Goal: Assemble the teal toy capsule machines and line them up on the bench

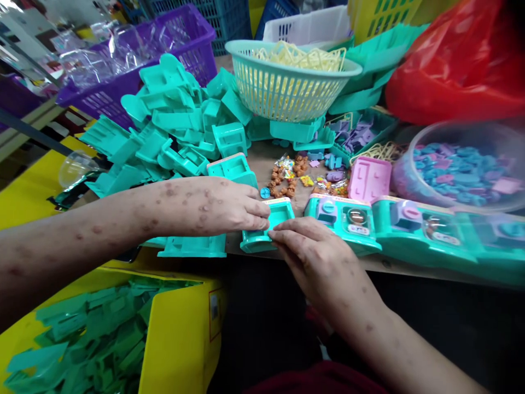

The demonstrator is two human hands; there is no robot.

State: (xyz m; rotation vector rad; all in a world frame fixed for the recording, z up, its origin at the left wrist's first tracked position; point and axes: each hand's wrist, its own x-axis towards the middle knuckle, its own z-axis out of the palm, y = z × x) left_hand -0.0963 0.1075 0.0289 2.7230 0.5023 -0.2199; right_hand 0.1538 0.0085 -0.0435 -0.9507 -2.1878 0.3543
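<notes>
The teal case (283,211) lies at the near edge of the desk (262,155); it looks like thin plastic, so I'd judge it light, stiff, slightly slick, best held by its sides; the left hand (229,203) lays close-set fingers at one side, the right hand (318,249) bunches its fingertips at the other; whether either grips I can't tell; it's glossy and hollow, with a pale strip (281,201) along its far edge.

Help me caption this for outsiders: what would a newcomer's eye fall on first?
Probably the glossy red plastic bag at the upper right, then the heap of turquoise plastic casings left of centre. Next come the left hand and right hand, close together at a single turquoise casing near the middle.
</notes>
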